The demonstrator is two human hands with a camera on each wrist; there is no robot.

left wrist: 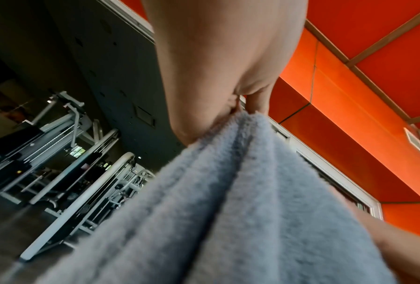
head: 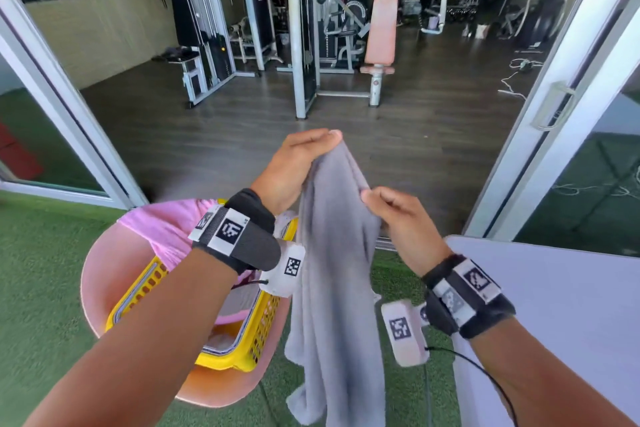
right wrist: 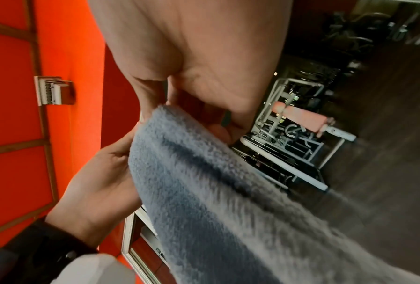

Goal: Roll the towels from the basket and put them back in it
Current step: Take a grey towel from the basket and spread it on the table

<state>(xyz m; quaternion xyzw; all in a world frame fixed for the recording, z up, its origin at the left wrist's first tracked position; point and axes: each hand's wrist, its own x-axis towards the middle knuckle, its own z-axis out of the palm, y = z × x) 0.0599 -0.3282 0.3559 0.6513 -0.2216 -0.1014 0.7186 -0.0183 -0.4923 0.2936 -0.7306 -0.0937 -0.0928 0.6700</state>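
A grey towel (head: 334, 274) hangs lengthwise in front of me, bunched in folds. My left hand (head: 304, 152) pinches its top corner, raised highest. My right hand (head: 384, 208) grips the towel's edge lower and to the right, fingers curled. The left wrist view has the grey towel (left wrist: 228, 211) fanning down from my pinching fingers (left wrist: 252, 103). Seen from the right wrist, the towel (right wrist: 216, 192) runs beneath my right palm, with my left hand (right wrist: 101, 180) behind it. A yellow basket (head: 256, 333) sits on a pink chair (head: 100, 288) at lower left, a pink towel (head: 166, 229) draped over its far rim.
A white table (head: 554, 322) stands at the right. Green turf (head: 41, 288) covers the ground around the chair. Ahead, an open sliding door (head: 554, 107) leads onto a dark wood floor with gym machines (head: 304, 28) and a pink bench (head: 382, 21).
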